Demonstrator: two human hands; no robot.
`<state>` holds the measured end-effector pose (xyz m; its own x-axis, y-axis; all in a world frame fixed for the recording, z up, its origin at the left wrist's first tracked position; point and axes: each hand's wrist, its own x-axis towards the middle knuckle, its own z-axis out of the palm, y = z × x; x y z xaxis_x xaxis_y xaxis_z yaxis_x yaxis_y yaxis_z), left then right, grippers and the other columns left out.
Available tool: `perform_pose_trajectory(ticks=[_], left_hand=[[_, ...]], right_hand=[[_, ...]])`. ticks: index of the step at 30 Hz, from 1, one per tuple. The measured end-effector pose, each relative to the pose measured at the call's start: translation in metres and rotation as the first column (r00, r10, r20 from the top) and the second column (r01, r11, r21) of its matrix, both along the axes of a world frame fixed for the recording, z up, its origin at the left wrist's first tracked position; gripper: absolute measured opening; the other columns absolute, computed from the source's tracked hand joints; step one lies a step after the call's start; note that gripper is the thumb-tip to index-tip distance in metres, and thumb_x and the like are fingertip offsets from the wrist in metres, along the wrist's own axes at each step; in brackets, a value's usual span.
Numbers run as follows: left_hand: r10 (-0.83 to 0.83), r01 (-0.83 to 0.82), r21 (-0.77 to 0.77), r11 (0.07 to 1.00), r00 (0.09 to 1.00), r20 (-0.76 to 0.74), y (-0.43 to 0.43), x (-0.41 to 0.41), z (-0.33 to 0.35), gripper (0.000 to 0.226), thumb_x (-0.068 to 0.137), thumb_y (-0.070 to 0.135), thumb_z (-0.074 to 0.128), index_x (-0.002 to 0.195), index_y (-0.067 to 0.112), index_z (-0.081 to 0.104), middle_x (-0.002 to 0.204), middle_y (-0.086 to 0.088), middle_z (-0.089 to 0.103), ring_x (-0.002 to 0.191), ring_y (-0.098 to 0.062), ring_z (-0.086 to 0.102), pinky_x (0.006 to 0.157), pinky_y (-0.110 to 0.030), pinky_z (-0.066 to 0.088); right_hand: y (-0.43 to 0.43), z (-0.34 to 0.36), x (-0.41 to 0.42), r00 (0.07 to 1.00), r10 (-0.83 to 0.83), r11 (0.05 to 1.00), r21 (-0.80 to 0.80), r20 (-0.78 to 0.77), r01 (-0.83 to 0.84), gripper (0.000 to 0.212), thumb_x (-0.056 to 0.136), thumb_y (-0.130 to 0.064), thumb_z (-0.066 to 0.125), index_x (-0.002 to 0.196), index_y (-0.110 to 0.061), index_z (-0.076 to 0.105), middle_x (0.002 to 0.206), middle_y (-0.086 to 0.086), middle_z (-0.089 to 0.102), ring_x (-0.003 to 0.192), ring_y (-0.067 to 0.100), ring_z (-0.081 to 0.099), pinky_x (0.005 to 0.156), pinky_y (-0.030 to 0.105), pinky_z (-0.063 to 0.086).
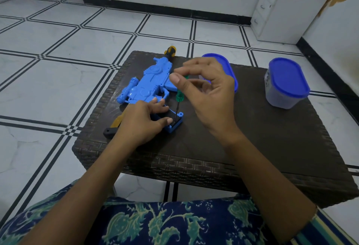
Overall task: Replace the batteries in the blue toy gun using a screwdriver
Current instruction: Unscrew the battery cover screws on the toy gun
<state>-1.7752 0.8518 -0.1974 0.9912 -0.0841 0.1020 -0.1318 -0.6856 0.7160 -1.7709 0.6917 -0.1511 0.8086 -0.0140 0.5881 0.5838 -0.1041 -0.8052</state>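
A blue toy gun (pixel 150 80) lies on its side on a dark woven table (pixel 252 147), its grip end pointing toward me. My left hand (pixel 143 122) grips that grip end, with thumb and fingers around the blue battery compartment (pixel 175 125). My right hand (pixel 206 87) pinches the top of a green-handled screwdriver (pixel 179 95) between thumb and fingertips. The screwdriver stands nearly upright with its thin dark shaft down on the compartment cover. The gun's orange and black muzzle (pixel 170 50) sticks out at the far edge.
A blue lidded plastic container (pixel 285 83) stands at the table's right side. A second blue lid or container (pixel 227 64) sits behind my right hand. A yellow and black piece (pixel 114 126) lies by my left wrist. White tiled floor surrounds the table.
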Motion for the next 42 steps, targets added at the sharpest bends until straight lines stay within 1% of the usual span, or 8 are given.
perform_pose_trajectory(ticks=[4, 8, 12, 17, 25, 28, 32, 42], left_hand=[[0.0, 0.0, -0.003, 1.0, 1.0, -0.001, 0.0001, -0.0002, 0.0002, 0.042, 0.076, 0.025, 0.077, 0.117, 0.019, 0.068, 0.133, 0.007, 0.057, 0.129, 0.005, 0.038, 0.109, -0.02, 0.027], [0.0, 0.0, -0.001, 1.0, 1.0, -0.01, 0.0001, 0.0001, 0.0011, 0.043, 0.076, 0.024, 0.077, 0.118, 0.019, 0.067, 0.133, 0.007, 0.056, 0.129, 0.004, 0.038, 0.11, -0.022, 0.027], [0.0, 0.0, 0.004, 1.0, 1.0, -0.014, 0.0001, 0.0001, 0.0014, 0.043, 0.077, 0.024, 0.077, 0.118, 0.019, 0.067, 0.134, 0.007, 0.056, 0.13, 0.004, 0.037, 0.109, -0.021, 0.027], [-0.002, 0.002, 0.007, 1.0, 1.0, -0.002, 0.0007, 0.0, 0.0001, 0.043, 0.077, 0.026, 0.077, 0.118, 0.019, 0.067, 0.134, 0.007, 0.056, 0.13, 0.004, 0.037, 0.11, -0.022, 0.026], [-0.003, 0.004, 0.012, 1.0, 1.0, -0.008, 0.0006, 0.0002, 0.0008, 0.042, 0.078, 0.025, 0.076, 0.118, 0.019, 0.067, 0.134, 0.008, 0.055, 0.129, 0.006, 0.036, 0.107, -0.02, 0.025], [-0.005, 0.005, 0.009, 1.0, 1.0, -0.008, 0.0006, -0.0004, 0.0003, 0.042, 0.078, 0.026, 0.076, 0.118, 0.02, 0.067, 0.134, 0.009, 0.055, 0.129, 0.006, 0.035, 0.105, -0.019, 0.025], [0.003, -0.003, -0.003, 1.0, 1.0, -0.004, 0.001, 0.0004, -0.0006, 0.042, 0.077, 0.026, 0.077, 0.117, 0.021, 0.067, 0.133, 0.009, 0.056, 0.129, 0.006, 0.036, 0.106, -0.019, 0.026], [0.005, -0.005, -0.009, 1.0, 1.0, -0.002, 0.0003, -0.0003, 0.0006, 0.042, 0.076, 0.025, 0.077, 0.117, 0.02, 0.067, 0.132, 0.009, 0.057, 0.13, 0.003, 0.038, 0.112, -0.028, 0.029]], right_hand=[[-0.0034, 0.0024, 0.0032, 1.0, -0.017, 1.0, 0.005, -0.02, 0.017, 0.015, 0.08, -0.007, 0.078, 0.095, -0.008, 0.074, 0.092, 0.009, 0.072, 0.09, 0.019, 0.069, 0.075, 0.029, 0.055], [-0.0034, -0.0003, 0.0024, 0.999, 0.002, 1.0, 0.001, -0.048, -0.002, 0.017, 0.088, -0.002, 0.067, 0.105, -0.003, 0.072, 0.098, 0.008, 0.074, 0.096, 0.017, 0.071, 0.086, 0.037, 0.058], [-0.0022, -0.0015, 0.0009, 1.0, -0.005, 1.0, -0.026, -0.027, 0.005, 0.015, 0.087, -0.009, 0.069, 0.101, -0.009, 0.074, 0.103, 0.006, 0.071, 0.103, 0.02, 0.065, 0.084, 0.043, 0.057], [0.0, 0.0012, 0.0001, 0.999, -0.021, 0.998, -0.06, 0.025, 0.022, 0.018, 0.08, -0.011, 0.079, 0.097, -0.009, 0.075, 0.093, 0.006, 0.071, 0.089, 0.016, 0.066, 0.074, 0.029, 0.054], [0.0025, -0.0035, -0.0022, 1.0, 0.002, 0.997, -0.08, 0.003, -0.002, 0.017, 0.089, -0.008, 0.065, 0.105, -0.008, 0.072, 0.102, 0.004, 0.072, 0.102, 0.022, 0.066, 0.084, 0.046, 0.056], [0.0025, -0.0023, -0.0016, 0.998, -0.032, 0.993, -0.113, 0.05, 0.038, 0.019, 0.082, -0.013, 0.077, 0.101, -0.01, 0.073, 0.104, 0.005, 0.064, 0.102, 0.017, 0.061, 0.076, 0.034, 0.057], [0.0012, -0.0012, 0.0012, 1.0, -0.029, 0.998, -0.055, 0.011, 0.029, 0.018, 0.082, -0.004, 0.076, 0.1, -0.006, 0.072, 0.096, 0.007, 0.067, 0.087, 0.008, 0.064, 0.069, 0.019, 0.05], [0.0001, -0.0027, 0.0006, 0.999, -0.037, 0.998, -0.055, 0.025, 0.038, 0.017, 0.085, -0.002, 0.071, 0.102, -0.006, 0.072, 0.096, 0.003, 0.067, 0.086, 0.012, 0.067, 0.07, 0.026, 0.056]])
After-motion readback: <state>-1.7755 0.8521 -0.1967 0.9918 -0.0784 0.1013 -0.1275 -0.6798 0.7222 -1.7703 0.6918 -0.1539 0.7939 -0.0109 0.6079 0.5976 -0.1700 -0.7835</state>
